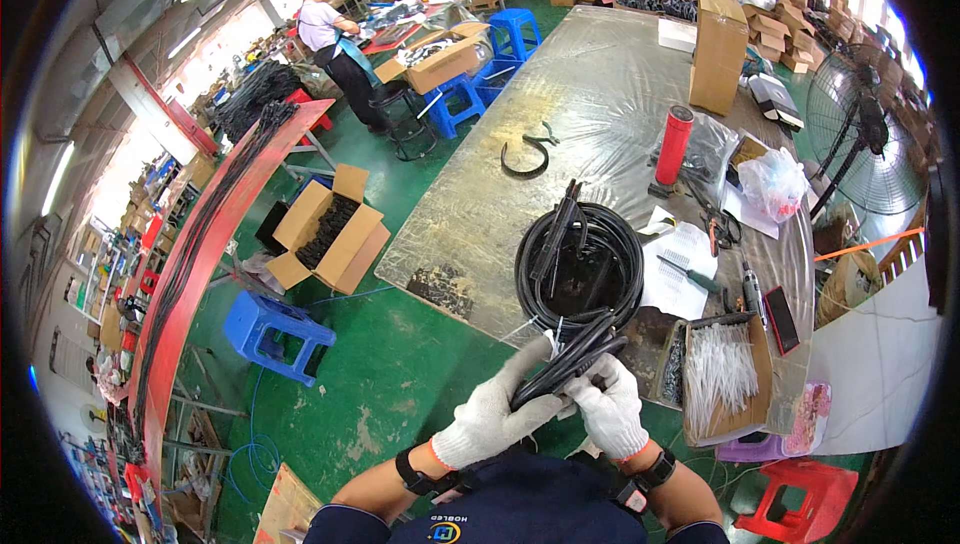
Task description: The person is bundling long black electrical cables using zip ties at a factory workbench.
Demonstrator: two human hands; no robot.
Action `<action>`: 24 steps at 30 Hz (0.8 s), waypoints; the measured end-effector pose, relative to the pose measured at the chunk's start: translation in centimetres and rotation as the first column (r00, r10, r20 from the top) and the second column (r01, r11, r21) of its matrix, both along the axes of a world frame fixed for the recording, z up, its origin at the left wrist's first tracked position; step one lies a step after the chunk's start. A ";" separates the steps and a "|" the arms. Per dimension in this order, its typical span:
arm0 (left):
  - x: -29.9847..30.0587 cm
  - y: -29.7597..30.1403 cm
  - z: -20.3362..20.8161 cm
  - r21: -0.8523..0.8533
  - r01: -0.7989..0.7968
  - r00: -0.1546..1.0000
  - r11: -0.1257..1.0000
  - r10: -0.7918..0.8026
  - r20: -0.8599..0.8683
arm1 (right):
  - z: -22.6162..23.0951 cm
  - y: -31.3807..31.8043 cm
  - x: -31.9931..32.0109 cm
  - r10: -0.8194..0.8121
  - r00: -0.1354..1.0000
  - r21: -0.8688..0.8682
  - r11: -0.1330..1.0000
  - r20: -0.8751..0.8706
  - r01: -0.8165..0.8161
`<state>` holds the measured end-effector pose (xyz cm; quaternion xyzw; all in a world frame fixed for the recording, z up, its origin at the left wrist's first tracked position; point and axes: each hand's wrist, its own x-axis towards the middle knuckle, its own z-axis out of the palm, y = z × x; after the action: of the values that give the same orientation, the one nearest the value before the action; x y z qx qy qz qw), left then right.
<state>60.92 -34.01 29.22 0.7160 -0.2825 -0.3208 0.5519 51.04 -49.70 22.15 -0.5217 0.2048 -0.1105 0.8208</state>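
My left hand [497, 412], in a white knitted glove, is closed round a small bundle of black cable [575, 356] at the near edge of the table. From the other side my right hand [608, 406], gloved the same way, pinches the bundle's near end. A pale tie strip [556, 336] shows on the bundle near my left fingertips. Just beyond, a larger coil of black cable [637, 279] lies on the table, with a thicker black cable end [553, 244] across its left side. The bundle overlaps the coil's near side, and I cannot tell whether they are joined.
An open box of white cable ties [722, 369] stands right of my hands. Printed paper [683, 269], scissors [727, 232], a phone [781, 320] and a red cylinder [673, 146] lie or stand beyond. A blue stool [275, 332] is left, a red one [797, 504] right.
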 end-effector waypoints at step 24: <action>0.3 -0.3 -3.3 -0.019 0.183 0.983 0.983 -0.183 0.008 | 3.2 -3.2 -2.3 0.180 0.976 -0.162 0.974 0.118 -0.160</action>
<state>61.24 -34.26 25.92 0.6827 -0.3519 -0.3650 0.5263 48.75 -52.93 25.39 -0.5899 0.0955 -0.0890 0.7968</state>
